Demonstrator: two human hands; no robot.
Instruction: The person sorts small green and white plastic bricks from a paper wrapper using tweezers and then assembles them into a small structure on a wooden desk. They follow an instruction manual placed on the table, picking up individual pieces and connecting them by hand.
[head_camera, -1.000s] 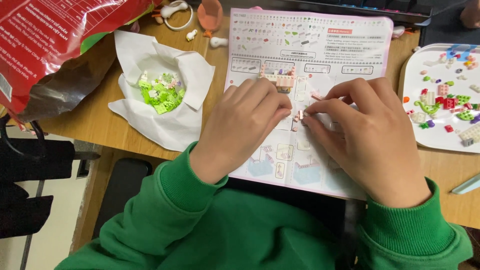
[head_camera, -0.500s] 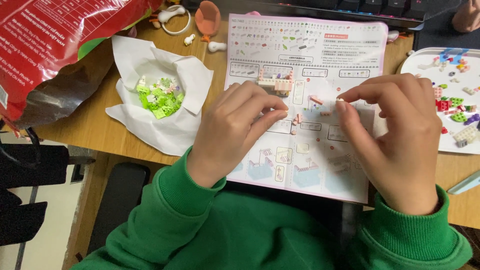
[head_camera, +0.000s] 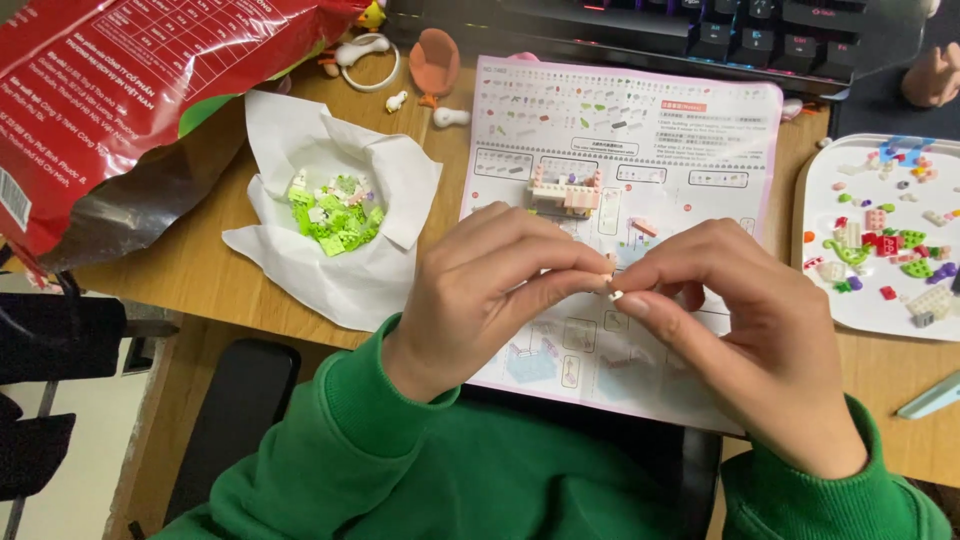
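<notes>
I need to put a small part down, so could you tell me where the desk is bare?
Bare wood shows between the white tissue and the instruction sheet, and below the white tray at the desk's near edge. The back edge by the keyboard is crowded with small toys.

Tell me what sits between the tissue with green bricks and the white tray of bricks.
In the head view, the instruction sheet lies between the tissue and the tray, with a small pink brick build on it.

View: single head camera, worn by the person.
Facing: steeply down onto the desk (head_camera: 230, 275) edge and lap.
Nearness: close; both hands fill the lower middle.
Far edge: keyboard (head_camera: 700, 30) at top.
Shared views: none, one camera only.
</notes>
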